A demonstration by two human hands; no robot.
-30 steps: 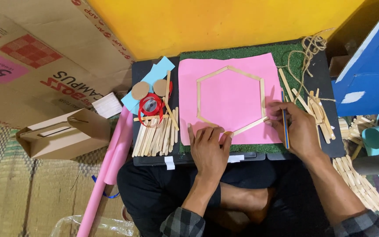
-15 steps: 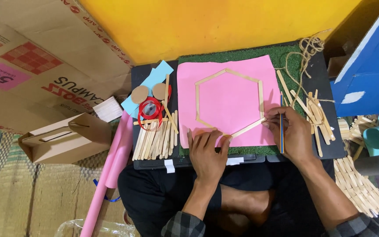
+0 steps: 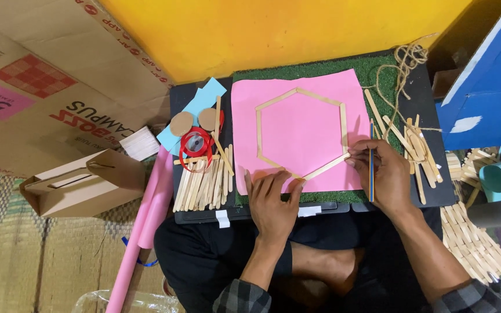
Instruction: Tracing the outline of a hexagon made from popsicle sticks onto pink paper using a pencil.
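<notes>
The left hand (image 3: 273, 197) presses flat, fingers spread, on the pink paper (image 3: 302, 130) at the hexagon's six o'clock. The right hand (image 3: 384, 174), closed around a thin pencil (image 3: 371, 168), has slid in, now fingering the loose stick (image 3: 326, 167) at four o'clock; the wooden hexagon (image 3: 300, 133) nears closure beyond on the tabletop (image 3: 430, 185).

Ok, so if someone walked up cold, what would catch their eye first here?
Probably the pink paper sheet at the centre of the lap board, with a hexagon of wooden sticks laid on it. The left hand presses flat on the sheet's lower edge, while the right hand holds a pencil and touches the hexagon's lower right stick. A bright yellow wall stands behind.
</notes>
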